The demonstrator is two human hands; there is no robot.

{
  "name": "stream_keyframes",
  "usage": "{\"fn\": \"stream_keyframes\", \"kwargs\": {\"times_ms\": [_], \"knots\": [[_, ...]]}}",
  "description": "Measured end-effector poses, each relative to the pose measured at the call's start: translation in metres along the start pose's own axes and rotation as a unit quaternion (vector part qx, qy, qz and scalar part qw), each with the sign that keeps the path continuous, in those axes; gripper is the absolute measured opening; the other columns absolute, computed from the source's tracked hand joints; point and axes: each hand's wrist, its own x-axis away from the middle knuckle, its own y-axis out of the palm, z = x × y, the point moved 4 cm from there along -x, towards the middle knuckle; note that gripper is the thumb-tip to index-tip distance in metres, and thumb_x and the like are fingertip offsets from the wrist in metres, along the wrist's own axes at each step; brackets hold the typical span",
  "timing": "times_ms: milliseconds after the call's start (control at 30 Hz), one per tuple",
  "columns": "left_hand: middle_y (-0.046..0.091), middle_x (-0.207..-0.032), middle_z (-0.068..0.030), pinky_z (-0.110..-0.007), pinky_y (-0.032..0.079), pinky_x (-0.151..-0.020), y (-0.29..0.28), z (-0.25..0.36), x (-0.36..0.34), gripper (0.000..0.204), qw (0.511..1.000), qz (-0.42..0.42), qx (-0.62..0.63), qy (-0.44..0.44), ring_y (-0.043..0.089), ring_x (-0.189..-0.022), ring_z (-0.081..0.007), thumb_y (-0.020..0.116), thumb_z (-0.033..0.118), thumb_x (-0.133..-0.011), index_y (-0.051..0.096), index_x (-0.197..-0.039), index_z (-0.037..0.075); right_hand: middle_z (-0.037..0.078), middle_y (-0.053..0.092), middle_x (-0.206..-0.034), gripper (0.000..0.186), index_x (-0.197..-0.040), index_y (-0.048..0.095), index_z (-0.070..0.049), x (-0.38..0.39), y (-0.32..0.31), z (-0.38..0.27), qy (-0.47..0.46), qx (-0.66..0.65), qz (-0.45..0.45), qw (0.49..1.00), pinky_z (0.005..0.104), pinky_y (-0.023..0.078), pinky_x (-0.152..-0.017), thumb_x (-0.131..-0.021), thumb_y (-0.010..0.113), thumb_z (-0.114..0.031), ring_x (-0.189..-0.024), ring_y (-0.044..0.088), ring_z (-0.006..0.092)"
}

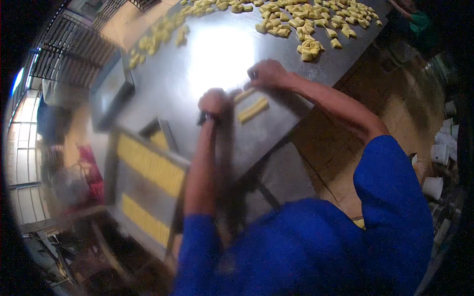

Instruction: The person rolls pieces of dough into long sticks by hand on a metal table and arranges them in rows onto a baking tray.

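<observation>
- So here's the thin yellow strip (pixel 243 95), dough-like, lying between the two hands above the bench (pixel 168 89), inward from the edge nearest the person.
- The left hand (pixel 214 102) is showing curled fingers at the strip's lower end; blur is hiding the fingertips, so whether that grip is clenching it, I can't tell.
- The right hand (pixel 270 74) is sitting at the other end, fingers bent; its grip is equally hard to read. Uneven pull between the two could be thinning or tearing a soft strip.
- Just beside, a thicker yellow piece (pixel 253 109), maybe two strips together, is lying closer to that near edge: a stray forearm could be knocking it off.
- Watch the dark wristband (pixel 205 117)! Hanging low, it could be smearing dough.
- Leftward, the tray (pixel 148 186) is holding rows of yellow strips; a careless left elbow could be disturbing them.
- Toward the far edge, folded pieces (pixel 306 22) are crowding together, where sticking could be a risk.
</observation>
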Motion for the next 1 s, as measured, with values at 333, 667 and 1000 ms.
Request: {"fn": "stream_keyframes", "kwargs": {"times_ms": [333, 667, 1000], "knots": [[0.074, -0.077, -0.0108, -0.038, 0.057, -0.069, 0.006, -0.007, 0.006, 0.075, 0.999, 0.033, -0.015, -0.035, 0.073, -0.074, -0.0258, 0.067, 0.081, -0.069, 0.076, -0.079, 0.007, 0.010, 0.069, -0.072, 0.063, -0.082, 0.071, -0.013, 0.002, 0.002, -0.004, -0.012, 0.030, 0.051, 0.998, 0.0455, 0.054, -0.070, -0.074, 0.067, -0.075, -0.073, 0.069, 0.0296], [0.073, -0.078, -0.0123, -0.041, 0.056, -0.068, 0.003, -0.008, 0.016, 0.071, 0.996, 0.043, 0.011, -0.073, 0.071, -0.071, -0.0281, 0.068, 0.079, -0.070, 0.075, -0.082, 0.010, 0.010, 0.072, -0.082, 0.062, -0.083, 0.070, -0.010, 0.006, 0.000, 0.000, 0.017, 0.001, 0.072, 0.997, 0.0425, 0.052, -0.079, -0.077, 0.067, -0.072, -0.079, 0.069, 0.0292], [0.072, -0.091, -0.0156, -0.041, 0.056, -0.076, 0.013, -0.005, 0.056, 0.030, 0.936, 0.156, 0.302, 0.089, 0.070, -0.079, -0.0298, 0.069, 0.015, -0.086, 0.067, -0.115, 0.008, 0.015, 0.066, -0.094, 0.022, -0.103, 0.068, -0.005, 0.032, 0.001, -0.007, -0.128, -0.063, 0.074, 0.987, 0.0412, 0.051, -0.077, -0.090, 0.066, -0.023, -0.081, 0.064, 0.0308]]}}
